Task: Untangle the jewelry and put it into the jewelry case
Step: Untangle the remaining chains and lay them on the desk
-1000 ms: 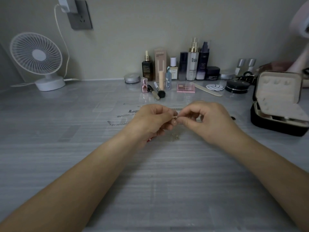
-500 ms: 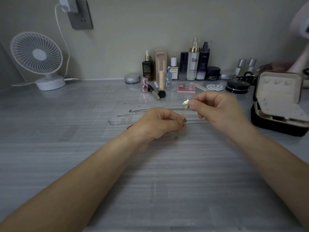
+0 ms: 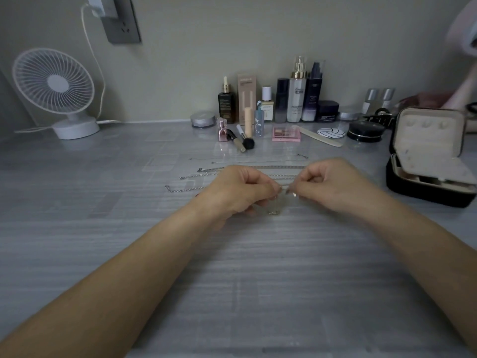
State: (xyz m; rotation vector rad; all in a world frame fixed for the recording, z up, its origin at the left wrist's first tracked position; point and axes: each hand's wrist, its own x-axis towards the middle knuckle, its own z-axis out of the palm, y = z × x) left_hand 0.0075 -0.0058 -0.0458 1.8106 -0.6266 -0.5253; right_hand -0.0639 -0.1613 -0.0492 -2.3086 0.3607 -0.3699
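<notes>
Jewelry (image 3: 274,211) pinched between left hand (image 3: 240,189) and right hand (image 3: 333,184), close, to work tangle; case (image 3: 428,156) open at right edge of desk (image 3: 232,280).

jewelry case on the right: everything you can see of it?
The jewelry case is a small box, black outside, cream-lined inside. It stands open, lid raised nearly upright, with three small studs in a row near the lid's top and a pocket below. The base holds divided compartments; contents too small to tell. It rests on the table at far right. Neither the left hand nor the right hand, both pinching a necklace, touches it.
</notes>
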